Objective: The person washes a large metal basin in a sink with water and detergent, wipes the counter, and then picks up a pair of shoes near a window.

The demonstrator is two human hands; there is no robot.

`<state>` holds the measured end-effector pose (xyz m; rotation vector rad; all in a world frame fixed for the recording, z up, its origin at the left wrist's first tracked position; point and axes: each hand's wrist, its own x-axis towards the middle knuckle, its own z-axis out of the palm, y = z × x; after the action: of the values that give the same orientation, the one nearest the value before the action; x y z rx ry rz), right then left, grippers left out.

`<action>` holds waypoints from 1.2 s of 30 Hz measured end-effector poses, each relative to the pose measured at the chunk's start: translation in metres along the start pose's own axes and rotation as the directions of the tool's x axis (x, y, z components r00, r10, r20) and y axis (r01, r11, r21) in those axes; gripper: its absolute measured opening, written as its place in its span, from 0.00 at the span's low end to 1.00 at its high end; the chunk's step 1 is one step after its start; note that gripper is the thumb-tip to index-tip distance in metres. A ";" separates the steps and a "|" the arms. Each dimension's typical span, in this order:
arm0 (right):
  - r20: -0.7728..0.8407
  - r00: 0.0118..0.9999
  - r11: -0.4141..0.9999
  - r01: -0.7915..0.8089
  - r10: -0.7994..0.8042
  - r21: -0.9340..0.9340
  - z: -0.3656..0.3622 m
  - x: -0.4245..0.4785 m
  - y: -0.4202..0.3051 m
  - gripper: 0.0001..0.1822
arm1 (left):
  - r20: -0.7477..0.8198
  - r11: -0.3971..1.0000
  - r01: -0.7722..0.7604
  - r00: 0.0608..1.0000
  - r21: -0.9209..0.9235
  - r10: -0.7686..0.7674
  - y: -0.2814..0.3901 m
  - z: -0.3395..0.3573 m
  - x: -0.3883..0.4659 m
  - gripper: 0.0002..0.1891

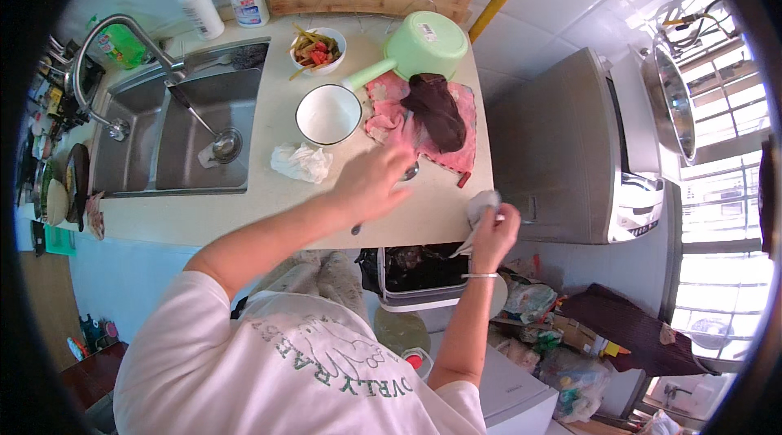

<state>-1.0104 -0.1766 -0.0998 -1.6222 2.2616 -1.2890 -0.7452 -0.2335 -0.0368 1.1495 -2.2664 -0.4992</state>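
Observation:
My left hand (379,181), blurred, reaches over the counter with its thumb spread from the fingers. Its fingertips are at the near side of a pink patterned cloth (458,157); whether they touch it is unclear. Beneath this hand lies a metal spoon (410,172), its middle hidden. A dark brown cloth (437,111) rests on the pink one. My right hand (498,233) grips a crumpled white tissue or cloth (481,208) at the counter's right front corner. Beside that hand and lower is a bin with a black liner (421,265).
A white enamel bowl (328,114), crumpled white tissue (301,162) and a bowl of vegetables (317,51) stand left of the cloths. An upturned green saucepan (426,47) sits behind. A double sink (201,123) holds a ladle (226,145). A grey appliance (550,148) borders the counter's right.

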 end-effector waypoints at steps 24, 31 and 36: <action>0.339 0.787 0.857 0.468 -0.515 0.215 0.055 -0.127 -0.094 0.10 | -0.063 0.979 -0.153 0.987 -0.134 0.146 -0.010 0.050 -0.109 0.20; 0.446 0.568 0.709 0.652 -0.692 0.270 0.117 -0.194 -0.192 0.10 | 0.011 0.998 0.019 1.000 0.052 -0.020 -0.077 -0.051 -0.217 0.24; 0.432 0.565 0.698 0.665 -0.703 0.265 0.196 -0.215 -0.286 0.13 | -0.236 0.961 0.194 0.961 0.197 -0.145 -0.146 -0.111 -0.253 0.24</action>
<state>-0.6048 -0.1413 -0.1210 -2.5708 1.2611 -0.8204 -0.4632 -0.1174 -0.1056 1.4431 -2.0776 -0.1764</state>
